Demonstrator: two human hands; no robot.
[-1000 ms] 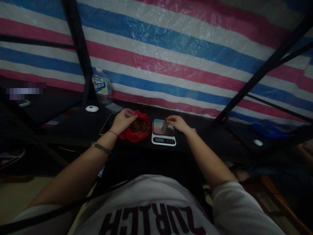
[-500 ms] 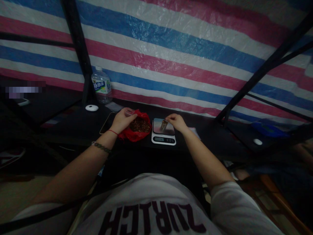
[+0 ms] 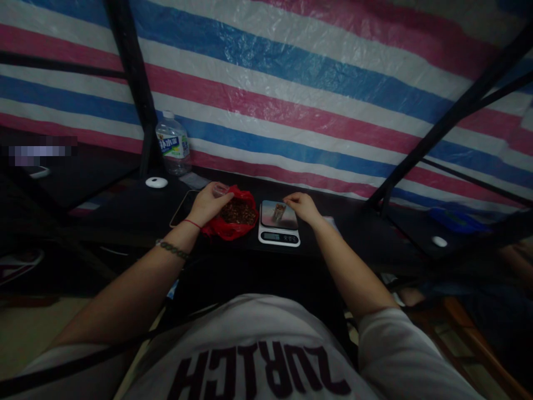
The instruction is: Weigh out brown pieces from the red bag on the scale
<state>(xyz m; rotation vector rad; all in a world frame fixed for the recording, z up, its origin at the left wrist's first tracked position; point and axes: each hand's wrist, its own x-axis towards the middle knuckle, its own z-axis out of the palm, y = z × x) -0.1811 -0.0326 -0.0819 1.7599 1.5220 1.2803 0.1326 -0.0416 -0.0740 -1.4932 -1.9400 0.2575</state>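
Observation:
A white kitchen scale (image 3: 279, 237) with a small display stands on the black table in front of me. On its shiny plate is a small clear container (image 3: 278, 213) with brown bits in it. My right hand (image 3: 302, 206) is just right of this container, its thumb and fingertips pinched together by the rim; whatever they hold is too small to make out. To the left lies an open red plastic bag (image 3: 235, 230) full of small brown pieces (image 3: 238, 213). My left hand (image 3: 207, 203) is closed on a small clear plastic container (image 3: 219, 190) at the bag's far left edge.
A clear plastic bottle (image 3: 172, 145) stands at the back left by a black post (image 3: 144, 111). Near it lie a white oval object (image 3: 156, 183) and a phone (image 3: 182, 209), partly behind my hand. A striped plastic sheet (image 3: 291, 105) hangs behind the table.
My right hand has shifted slightly right and back from the container on the scale, showing more of its top. My left hand stays nearly still.

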